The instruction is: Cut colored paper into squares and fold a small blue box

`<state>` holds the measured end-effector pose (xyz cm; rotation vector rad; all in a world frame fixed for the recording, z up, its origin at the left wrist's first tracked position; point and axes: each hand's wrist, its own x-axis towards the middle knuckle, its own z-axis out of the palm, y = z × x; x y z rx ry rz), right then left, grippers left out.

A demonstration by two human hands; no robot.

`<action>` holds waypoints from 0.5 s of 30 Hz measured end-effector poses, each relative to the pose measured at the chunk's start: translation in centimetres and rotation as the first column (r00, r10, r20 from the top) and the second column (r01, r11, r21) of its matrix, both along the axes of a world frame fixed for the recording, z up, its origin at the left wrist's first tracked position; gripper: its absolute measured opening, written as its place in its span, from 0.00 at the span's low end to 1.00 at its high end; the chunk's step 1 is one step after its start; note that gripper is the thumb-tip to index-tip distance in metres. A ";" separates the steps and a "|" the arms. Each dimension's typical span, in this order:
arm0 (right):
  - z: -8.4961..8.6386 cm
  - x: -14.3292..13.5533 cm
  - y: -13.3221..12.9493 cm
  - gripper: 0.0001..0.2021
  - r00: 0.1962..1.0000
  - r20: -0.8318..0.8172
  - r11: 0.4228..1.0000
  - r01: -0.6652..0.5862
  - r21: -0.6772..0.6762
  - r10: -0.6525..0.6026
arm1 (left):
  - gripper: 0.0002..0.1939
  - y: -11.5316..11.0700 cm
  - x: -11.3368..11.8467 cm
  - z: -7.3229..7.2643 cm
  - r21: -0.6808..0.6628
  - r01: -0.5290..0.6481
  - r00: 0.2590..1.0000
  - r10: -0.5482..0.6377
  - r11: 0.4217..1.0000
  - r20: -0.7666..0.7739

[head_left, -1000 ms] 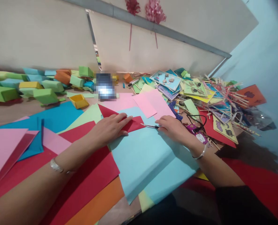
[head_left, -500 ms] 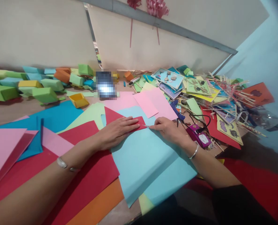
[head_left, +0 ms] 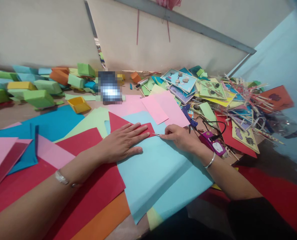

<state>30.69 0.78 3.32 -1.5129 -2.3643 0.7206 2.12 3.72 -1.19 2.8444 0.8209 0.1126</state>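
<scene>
My left hand (head_left: 124, 141) lies flat with its fingers stretched out on a small red paper piece (head_left: 115, 121), pressing it against a light blue sheet (head_left: 150, 180). At the red piece's right corner, my right hand (head_left: 178, 137) is closed in a pinch on a small pointed metal blade (head_left: 157, 135). The blade's tip meets the red edge; most of its handle is hidden by the fingers. Under my left forearm spreads a larger red sheet (head_left: 100, 186). A pink strip (head_left: 154, 110) rests just beyond my hands.
Folded paper boxes (head_left: 39, 98) line the back left, near a blurred-out phone-like object (head_left: 109, 88). To the right sit a blue glue gun (head_left: 188, 116), a purple box (head_left: 213, 143) with a black cable, and piled picture cards (head_left: 179, 81) among thin sticks.
My left thumb has spread away from the fingers and now lies on the light blue sheet. My right hand keeps its pinch at the red corner. The camera view has shifted slightly.
</scene>
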 end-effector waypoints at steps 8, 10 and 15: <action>0.3 0.3 -1.1 0.11 0.998 0.060 0.999 0.011 0.053 -0.014 | 0.34 0.0 0.2 0.2 -0.002 0.012 1.000 -0.012 1.000 -0.021; 0.1 0.0 -1.1 0.10 0.997 0.065 0.999 0.026 0.035 -0.029 | 0.34 0.0 0.2 0.2 0.002 0.018 1.000 -0.018 1.000 -0.014; 0.0 -0.8 -0.7 0.09 0.997 0.082 1.000 0.011 0.028 -0.013 | 0.35 0.0 0.2 0.1 -0.002 0.016 1.000 -0.016 1.000 -0.009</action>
